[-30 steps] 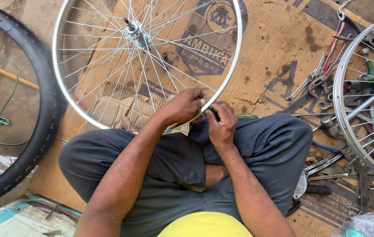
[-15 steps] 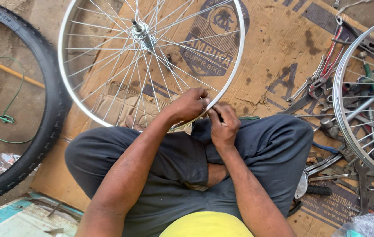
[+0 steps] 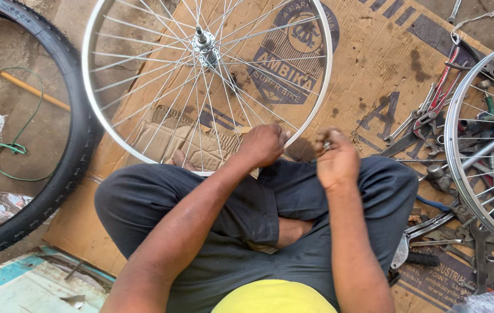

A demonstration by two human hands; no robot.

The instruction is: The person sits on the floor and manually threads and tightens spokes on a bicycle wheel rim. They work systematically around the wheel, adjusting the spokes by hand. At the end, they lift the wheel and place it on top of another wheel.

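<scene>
Position: I sit cross-legged on flattened cardboard [image 3: 374,69] with the spoked wheel [image 3: 142,153] lying flat ahead of my knees, its near rim just under my left hand [image 3: 264,145]. The hub [image 3: 205,47] sits well clear of both hands.

Grip: my left hand is curled in a fist over the near rim, fingers closed on the rim or a spoke end; which one I cannot tell. My right hand [image 3: 337,162] is raised just beside the rim, fingers pinched narrow on a small metal piece [image 3: 326,145], possibly a spoke nipple or a small key.

Risks:
- The pinched piece is tiny; a slack pinch would drop it into my lap or among the loose tools [image 3: 432,116] on the right, where it would be hard to find
- The wheel rests only on the cardboard and my knee; a pull by the left hand could slide or tip it
- Thin spokes near my knuckles could nip a finger

Not visible: the contact under my left fist, the exact form of the pinched piece, the far rim cut off at the top edge, most of the second wheel [image 3: 461,174] and the tyre [image 3: 67,174], both cropped
</scene>
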